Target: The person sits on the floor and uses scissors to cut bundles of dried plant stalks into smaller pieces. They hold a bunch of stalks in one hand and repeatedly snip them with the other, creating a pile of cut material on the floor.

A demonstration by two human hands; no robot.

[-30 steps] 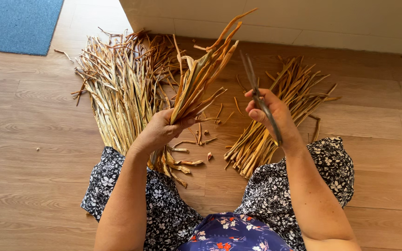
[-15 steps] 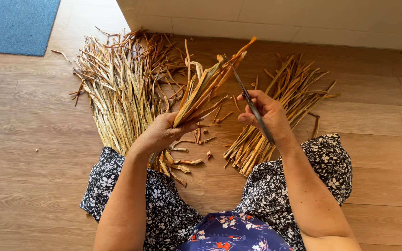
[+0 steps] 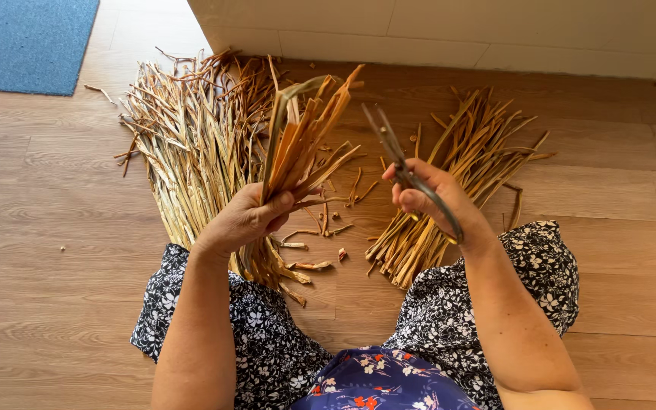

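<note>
We sat on the wooden floor (image 3: 55,250) and were at the trimming step, as far as we could judge: our left hand (image 3: 246,220) was closed around a bundle (image 3: 298,144) of dried leaf strips, and our right hand (image 3: 438,201) gripped a pair of scissors (image 3: 404,171), fingers through the handles. The bundle was held in the air in front of us, between a large pile (image 3: 184,144) of loose strips on the left and a smaller, tidier pile (image 3: 457,175) on the right. Its long axis ran from our fist up and away, leaning a little right, so the fanned, uneven tips pointed toward the white wall (image 3: 449,30); the butt ends hung below the fist, over the short offcuts (image 3: 309,254) on the floor. The scissors pointed up and to the left, their blades slightly parted and near the tips but apart from them. The next move, we thought, called for squaring the blades across the strips, not along them
</note>
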